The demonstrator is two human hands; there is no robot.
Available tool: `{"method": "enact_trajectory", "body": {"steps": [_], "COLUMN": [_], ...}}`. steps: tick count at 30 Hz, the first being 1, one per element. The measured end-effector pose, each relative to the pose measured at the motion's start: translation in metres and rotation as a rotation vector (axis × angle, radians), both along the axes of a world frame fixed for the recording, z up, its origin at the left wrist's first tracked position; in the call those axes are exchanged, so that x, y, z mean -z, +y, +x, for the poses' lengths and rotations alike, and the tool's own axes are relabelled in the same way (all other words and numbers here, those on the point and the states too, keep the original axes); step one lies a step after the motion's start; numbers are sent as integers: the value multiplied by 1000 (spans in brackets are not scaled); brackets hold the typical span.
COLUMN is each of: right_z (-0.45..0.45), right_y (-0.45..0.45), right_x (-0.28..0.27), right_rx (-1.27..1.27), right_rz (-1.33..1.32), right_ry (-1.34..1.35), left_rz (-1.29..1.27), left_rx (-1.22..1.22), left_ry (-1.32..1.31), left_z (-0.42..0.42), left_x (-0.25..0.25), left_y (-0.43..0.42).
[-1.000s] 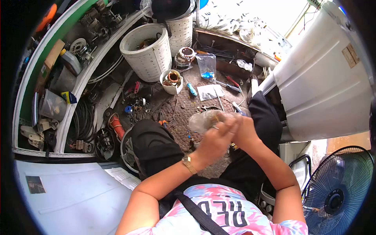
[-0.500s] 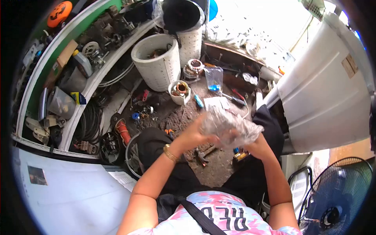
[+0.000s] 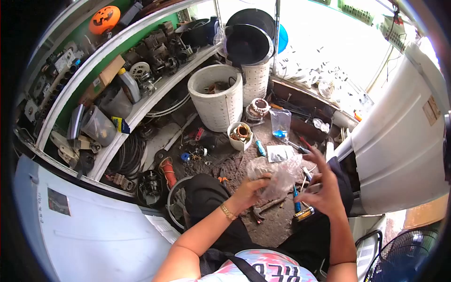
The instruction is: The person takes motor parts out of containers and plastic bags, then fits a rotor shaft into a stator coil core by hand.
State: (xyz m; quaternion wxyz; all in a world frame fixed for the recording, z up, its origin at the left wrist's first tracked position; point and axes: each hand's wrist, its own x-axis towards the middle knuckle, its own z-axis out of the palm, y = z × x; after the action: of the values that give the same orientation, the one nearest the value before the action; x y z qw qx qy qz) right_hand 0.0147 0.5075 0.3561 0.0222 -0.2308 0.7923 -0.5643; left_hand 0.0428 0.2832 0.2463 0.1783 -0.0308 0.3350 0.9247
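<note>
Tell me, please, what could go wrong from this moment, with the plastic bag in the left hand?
Only the left hand holds the plastic bag; the right hand is open beside it, so the bag might slip. A small thing falling from it could get lost on the cluttered floor, though I cannot tell what it holds. The hammer lies below, so a careless foot might knock it.

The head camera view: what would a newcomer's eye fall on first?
Probably the crumpled, clear plastic bag near the middle, gripped by the left hand, with the open right hand beside it. Next, perhaps, the bright orange, round pumpkin face at the upper left, and the big white drum dotted with small holes, standing beyond the hands.
</note>
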Motion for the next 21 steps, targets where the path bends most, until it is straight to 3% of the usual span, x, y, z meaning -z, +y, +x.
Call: {"method": "enact_trajectory", "body": {"steps": [1, 3, 6, 14, 19, 21], "right_z": [-1, -5, -11, -4, -13, -10], "right_y": [-7, -19, -10, -21, -10, -9], "right_x": [-5, 1, 18, 4, 23, 21], "right_rx": [-46, -125, -150, 5, -170, -122], "right_rz": [248, 297, 377, 80, 337, 227], "right_ry": [151, 342, 229, 134, 282, 243], "left_rz": [-33, 31, 99, 104, 127, 183], "left_rx": [4, 38, 66, 80, 181, 169], "left_ry": [12, 15, 18, -7, 65, 24], "left_z": [-1, -2, -3, 2, -1, 1], "left_x": [-4, -6, -12, 8, 6, 7], "left_y": [4, 6, 4, -2, -3, -2]}}
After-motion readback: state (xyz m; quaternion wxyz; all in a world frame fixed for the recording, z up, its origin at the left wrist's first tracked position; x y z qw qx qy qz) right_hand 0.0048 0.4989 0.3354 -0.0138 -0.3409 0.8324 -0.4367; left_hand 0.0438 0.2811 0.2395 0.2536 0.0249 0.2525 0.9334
